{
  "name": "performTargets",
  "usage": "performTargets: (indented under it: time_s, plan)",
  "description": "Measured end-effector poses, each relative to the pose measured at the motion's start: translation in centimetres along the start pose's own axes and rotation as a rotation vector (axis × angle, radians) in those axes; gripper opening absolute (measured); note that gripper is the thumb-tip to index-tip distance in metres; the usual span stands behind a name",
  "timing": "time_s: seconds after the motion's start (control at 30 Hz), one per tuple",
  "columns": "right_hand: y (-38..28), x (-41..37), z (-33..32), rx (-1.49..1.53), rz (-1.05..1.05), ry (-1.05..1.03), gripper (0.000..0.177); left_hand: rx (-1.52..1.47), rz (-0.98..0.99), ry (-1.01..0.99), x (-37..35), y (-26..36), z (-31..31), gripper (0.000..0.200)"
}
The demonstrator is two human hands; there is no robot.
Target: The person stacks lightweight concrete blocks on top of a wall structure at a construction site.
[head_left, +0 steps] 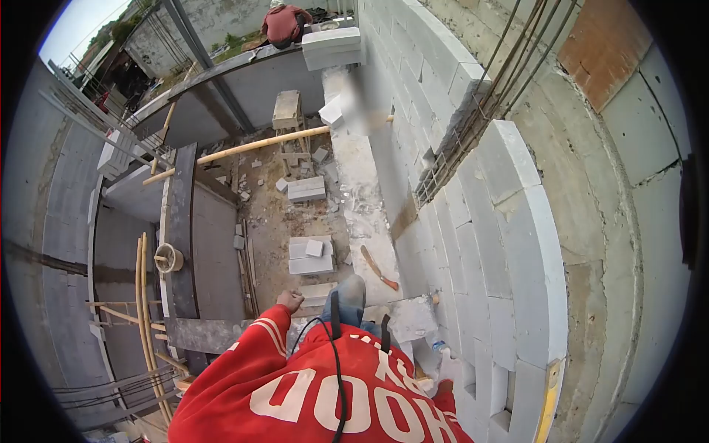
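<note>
My left hand (291, 300) is held out in front of the red sleeve, its fingers curled together and nothing visible in them. It is close to my bent knee (350, 289) and a pale block (318, 294) below. On my right side, the red sleeve end (445, 391) is beside the block wall (473, 295). A pale shape lies past the cuff, near a small blue-and-clear object (439, 345); my right hand's fingers cannot be made out there. A curved saw with a reddish handle (389, 282) rests on the dusty ledge (369, 244) ahead.
A person in a reddish top (284, 26) crouches at the far wall. Stacked blocks (310, 258) and a wooden stand (288, 111) are on the ground below. A bamboo pole (266, 143) crosses the space. A bucket (168, 258) sits on the left wall; a yellow level (549, 399) is lower right.
</note>
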State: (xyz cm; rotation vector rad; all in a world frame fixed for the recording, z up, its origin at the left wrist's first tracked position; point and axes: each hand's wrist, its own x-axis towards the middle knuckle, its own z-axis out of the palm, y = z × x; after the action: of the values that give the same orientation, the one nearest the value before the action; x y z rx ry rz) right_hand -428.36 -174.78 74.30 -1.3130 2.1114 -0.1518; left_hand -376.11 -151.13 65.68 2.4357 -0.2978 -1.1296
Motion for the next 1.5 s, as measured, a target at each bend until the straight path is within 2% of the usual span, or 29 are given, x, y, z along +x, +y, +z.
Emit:
performTargets:
  time_s: [0.07,0.13,0.23,0.33,0.43,0.47,0.5,0.53,0.57,0.6,0.67,0.7,0.73,0.8,0.87,0.9,0.97,1.07,1.1,1.17,1.2,1.23,1.27,1.3,1.33,1.37,1.4,1.43,1.5]
  plan:
    - [-1.4,7.3,1.6,0.002,-0.165,0.029,0.041,0.055,-0.136,0.041,-3.9,-1.2,0.1,0.038]
    - [-11.5,8.5,1.5,-0.011,-0.279,0.037,0.038,-0.082,-0.248,-0.028,-6.8,1.6,-0.2,0.04]
    - [-20.4,12.3,4.0,-0.022,-0.42,-0.033,0.036,0.236,-0.119,-0.211,-5.7,-3.3,3.8,0.041]
    - [-30.4,14.1,7.2,0.018,-0.536,-0.084,0.036,0.164,-0.228,-0.34,-4.0,-1.8,5.1,0.04]
    - [-37.2,17.8,12.1,0.106,-0.578,-0.142,0.038,-0.11,-0.416,-0.297,1.0,2.4,4.4,0.039]
    - [-38.4,19.6,13.9,0.129,-0.516,-0.164,0.037,-0.304,-0.51,-0.176,4.0,3.7,4.5,0.031]
    - [-40.2,21.0,15.2,0.148,-0.452,-0.189,0.036,-0.143,-0.37,-0.137,9.4,2.1,5.3,0.029]
    - [-42.7,21.5,16.2,0.151,-0.485,-0.201,0.036,0.027,-0.239,-0.093,14.0,1.5,5.0,0.028]
    - [-44.0,21.9,16.7,0.196,-0.376,-0.247,0.036,-0.098,-0.36,0.004,14.1,10.3,0.5,0.03]
    - [-44.6,21.9,16.4,0.221,-0.251,-0.291,0.036,-0.265,-0.417,0.119,18.1,12.7,-0.2,0.03]
    - [-47.1,21.9,15.8,0.112,-0.268,-0.285,0.036,-0.42,-0.211,0.171,25.8,19.3,-3.4,0.033]
    - [-48.6,22.7,16.3,0.048,-0.29,-0.255,0.035,-0.213,-0.095,0.167,26.2,27.0,-8.2,0.036]
    - [-46.8,26.2,18.7,-0.044,-0.33,-0.218,0.037,-0.224,0.003,0.195,31.8,28.5,-8.2,0.033]
    - [-48.7,27.1,18.7,-0.112,-0.275,-0.265,0.039,-0.312,0.12,0.224,34.5,38.3,-13.0,0.035]
    - [-50.9,27.1,18.4,-0.165,-0.218,-0.296,0.041,-0.424,0.344,0.287,38.5,44.5,-14.5,0.035]
    - [-52.6,26.3,18.0,-0.135,-0.209,-0.341,0.042,-0.42,0.349,0.282,39.2,47.7,-15.6,0.035]
    - [-54.9,26.5,18.6,-0.101,-0.19,-0.38,0.044,-0.541,0.486,0.174,39.5,53.8,-17.9,0.034]
    - [-55.1,29.2,22.3,-0.244,-0.341,-0.269,0.045,-0.602,0.476,0.101,43.2,57.4,-18.3,0.034]
    - [-56.1,29.9,23.2,-0.228,-0.338,-0.266,0.045,-0.549,0.421,0.081,44.8,57.4,-18.3,0.035]
    - [-59.6,31.9,24.8,-0.251,-0.204,-0.501,0.047,-0.443,0.334,0.081,48.8,54.9,-17.2,0.036]
    - [-60.4,33.8,26.1,-0.351,-0.208,-0.47,0.048,-0.305,0.218,0.094,50.3,53.1,-17.0,0.038]
    - [-62.2,35.9,27.5,-0.452,-0.213,-0.436,0.049,-0.326,0.081,0.064,52.3,49.8,-15.9,0.036]
    - [-66.0,35.7,27.4,-0.351,-0.272,-0.399,0.049,-0.122,-0.036,0.098,51.0,48.9,-17.0,0.036]
    - [-71.0,34.6,26.7,-0.254,-0.334,-0.367,0.048,-0.19,-0.161,0.068,51.8,44.7,-16.0,0.035]
    - [-75.6,34.5,26.1,-0.227,-0.251,-0.437,0.049,-0.34,-0.3,0.002,51.4,42.2,-15.8,0.029]
    - [-78.4,35.4,25.8,-0.195,-0.174,-0.5,0.049,-0.161,-0.325,-0.016,48.3,44.2,-19.0,0.026]
    - [-79.5,38.4,28.3,-0.17,-0.31,-0.39,0.045,-0.364,-0.479,0.009,48.4,42.3,-18.9,0.023]
    - [-80.0,41.9,31.2,-0.147,-0.444,-0.272,0.041,-0.527,-0.428,0.093,48.9,39.3,-18.1,0.023]
    - [-86.7,45.2,32.6,-0.081,-0.531,-0.287,0.038,-0.562,-0.478,0.157,47.4,41.0,-20.0,0.023]
